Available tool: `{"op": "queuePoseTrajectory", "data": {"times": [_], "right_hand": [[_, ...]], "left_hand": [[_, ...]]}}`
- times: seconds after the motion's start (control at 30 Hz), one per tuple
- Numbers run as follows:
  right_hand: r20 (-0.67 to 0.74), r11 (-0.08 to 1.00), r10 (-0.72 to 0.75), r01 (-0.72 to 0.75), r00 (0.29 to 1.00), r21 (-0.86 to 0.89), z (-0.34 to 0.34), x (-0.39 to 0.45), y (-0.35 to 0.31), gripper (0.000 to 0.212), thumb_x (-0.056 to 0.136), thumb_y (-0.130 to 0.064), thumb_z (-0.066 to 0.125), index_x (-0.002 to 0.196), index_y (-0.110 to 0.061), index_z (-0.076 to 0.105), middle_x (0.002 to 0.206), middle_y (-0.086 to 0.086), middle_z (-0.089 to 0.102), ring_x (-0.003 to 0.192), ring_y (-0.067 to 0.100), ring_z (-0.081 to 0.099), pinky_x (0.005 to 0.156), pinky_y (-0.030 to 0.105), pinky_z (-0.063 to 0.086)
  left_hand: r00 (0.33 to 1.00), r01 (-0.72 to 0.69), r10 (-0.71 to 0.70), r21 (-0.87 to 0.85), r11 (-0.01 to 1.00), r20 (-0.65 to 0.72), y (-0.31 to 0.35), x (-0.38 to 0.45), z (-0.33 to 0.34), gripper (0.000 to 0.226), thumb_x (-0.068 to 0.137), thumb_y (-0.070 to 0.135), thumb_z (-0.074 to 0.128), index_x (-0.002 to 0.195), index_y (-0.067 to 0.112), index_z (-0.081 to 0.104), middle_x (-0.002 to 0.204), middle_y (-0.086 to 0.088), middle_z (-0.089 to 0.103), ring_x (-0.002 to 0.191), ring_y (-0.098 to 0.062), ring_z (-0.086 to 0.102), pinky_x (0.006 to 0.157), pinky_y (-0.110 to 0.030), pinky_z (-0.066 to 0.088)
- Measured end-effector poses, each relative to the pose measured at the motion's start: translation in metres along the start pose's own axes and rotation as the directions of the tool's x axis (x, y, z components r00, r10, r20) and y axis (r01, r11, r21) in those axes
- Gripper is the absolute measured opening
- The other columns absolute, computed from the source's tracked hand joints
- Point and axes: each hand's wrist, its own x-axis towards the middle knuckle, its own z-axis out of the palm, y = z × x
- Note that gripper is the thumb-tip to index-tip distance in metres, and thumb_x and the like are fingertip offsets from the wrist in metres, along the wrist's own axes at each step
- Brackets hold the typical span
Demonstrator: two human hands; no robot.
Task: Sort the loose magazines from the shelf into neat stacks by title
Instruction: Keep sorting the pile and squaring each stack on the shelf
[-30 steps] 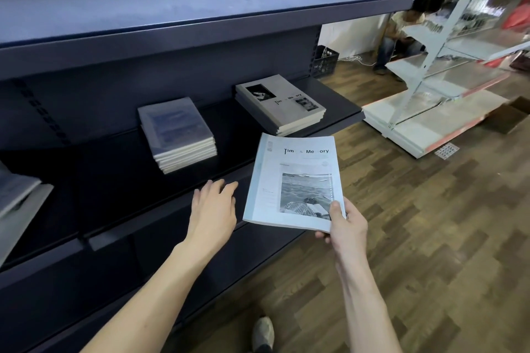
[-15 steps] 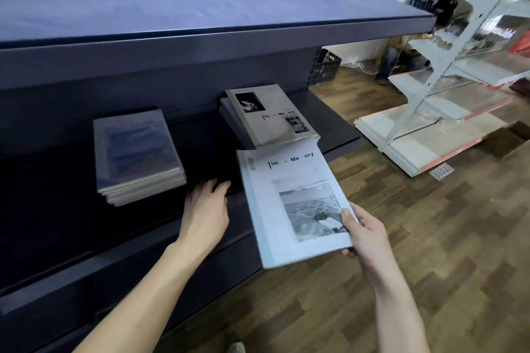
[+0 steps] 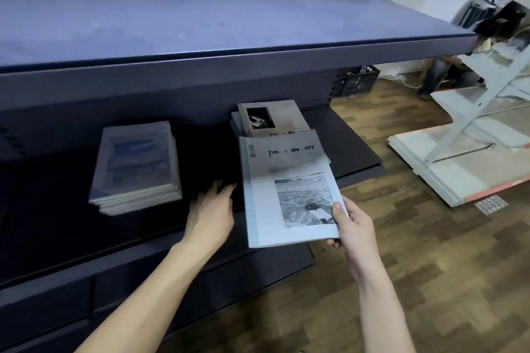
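Gripping a pale magazine (image 3: 289,189) by its near right corner, thumb on the cover, the right hand (image 3: 354,226) holds it over the dark shelf (image 3: 352,140), its far edge overlapping the grey stack (image 3: 271,117). The left hand (image 3: 210,210), fingers loosely extended and holding nothing, reaches onto the shelf beside the bluish stack (image 3: 137,166).

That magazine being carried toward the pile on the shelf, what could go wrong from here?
The right hand pinches the magazine only at its near corner, so it may sag or slip. Its far edge already overlaps the matching stack, which looks slightly uneven, so it could land crooked. The left hand is over the shelf edge, not steadying anything.
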Motion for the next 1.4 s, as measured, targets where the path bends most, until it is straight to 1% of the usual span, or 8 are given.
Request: {"op": "queuePoseTrajectory", "data": {"times": [0.43,0.7,0.77,0.83,0.93,1.03,1.17,1.4], "right_hand": [[0.157,1.0,0.02,-0.016,0.987,-0.026,-0.034,0.093,-0.013,0.019,0.104,-0.023,0.048,0.118,-0.025,0.061,0.095,0.005,0.073,0.047,0.008,0.059,0.038,0.018,0.043],[0.227,0.998,0.011,0.004,0.974,-0.062,-0.029,0.126,-0.011,0.024,0.102,-0.025,0.051,0.122,-0.016,0.061,0.088,0.006,0.074,0.044,0.016,0.058,0.039,0.022,0.042],[0.245,0.994,-0.02,0.045,0.969,-0.095,-0.025,0.136,-0.014,0.033,0.098,-0.029,0.057,0.129,-0.018,0.055,0.105,-0.001,0.07,0.051,0.017,0.065,0.046,0.027,0.05],[0.255,0.98,-0.081,0.123,0.964,-0.155,-0.022,0.144,-0.02,0.054,0.089,-0.034,0.066,0.138,-0.023,0.046,0.121,-0.009,0.061,0.077,0.018,0.072,0.072,0.037,0.06],[0.342,0.907,-0.159,0.274,0.926,-0.32,-0.023,0.156,-0.028,0.072,0.079,-0.029,0.074,0.143,-0.023,0.041,0.128,-0.008,0.059,0.115,0.015,0.06,0.099,0.038,0.05],[0.402,0.811,-0.23,0.402,0.887,-0.424,-0.018,0.168,-0.031,0.08,0.07,-0.04,0.075,0.141,-0.026,0.042,0.126,-0.005,0.06,0.117,0.014,0.058,0.097,0.038,0.052],[0.368,0.738,-0.276,0.441,0.888,-0.511,-0.003,0.184,-0.025,0.081,0.067,-0.05,0.076,0.138,-0.022,0.05,0.124,-0.002,0.06,0.115,0.018,0.06,0.091,0.036,0.054],[0.294,0.653,-0.336,0.446,0.895,-0.612,0.008,0.201,-0.011,0.089,0.071,-0.047,0.082,0.145,-0.014,0.046,0.134,0.014,0.05,0.126,0.031,0.037,0.101,0.037,0.034]], "left_hand": [[0.974,0.198,-0.186,0.083,0.977,-0.133,0.07,0.011,0.026,0.046,0.096,0.016,0.046,0.142,0.024,0.047,0.143,-0.009,0.046,0.123,-0.033,0.046,0.105,-0.044,0.038],[0.94,0.281,-0.261,0.068,0.957,-0.219,0.084,0.002,0.033,0.046,0.096,0.013,0.049,0.14,0.022,0.05,0.139,-0.008,0.05,0.122,-0.031,0.046,0.107,-0.044,0.037],[0.933,0.307,-0.284,0.078,0.948,-0.221,0.083,0.007,0.032,0.046,0.097,0.015,0.047,0.142,0.024,0.047,0.143,-0.007,0.047,0.124,-0.031,0.045,0.108,-0.043,0.035],[0.93,0.325,-0.302,0.087,0.942,-0.21,0.082,0.014,0.031,0.047,0.099,0.017,0.045,0.145,0.026,0.044,0.147,-0.006,0.043,0.126,-0.031,0.044,0.109,-0.042,0.034],[0.931,0.326,-0.302,0.09,0.941,-0.206,0.082,0.029,0.03,0.047,0.1,0.018,0.043,0.146,0.028,0.042,0.148,-0.006,0.041,0.131,-0.031,0.042,0.11,-0.044,0.035],[0.929,0.332,-0.312,0.077,0.94,-0.201,0.082,0.046,0.03,0.046,0.101,0.019,0.041,0.146,0.025,0.041,0.15,-0.005,0.039,0.137,-0.03,0.036,0.113,-0.044,0.032],[0.929,0.338,-0.323,0.056,0.94,-0.18,0.08,0.065,0.031,0.046,0.101,0.02,0.039,0.147,0.021,0.04,0.153,-0.006,0.034,0.14,-0.03,0.032,0.116,-0.042,0.026],[0.923,0.365,-0.359,0.02,0.931,-0.138,0.072,0.083,0.032,0.045,0.102,0.021,0.037,0.147,0.021,0.039,0.152,-0.004,0.034,0.139,-0.03,0.03,0.116,-0.043,0.025]]}}
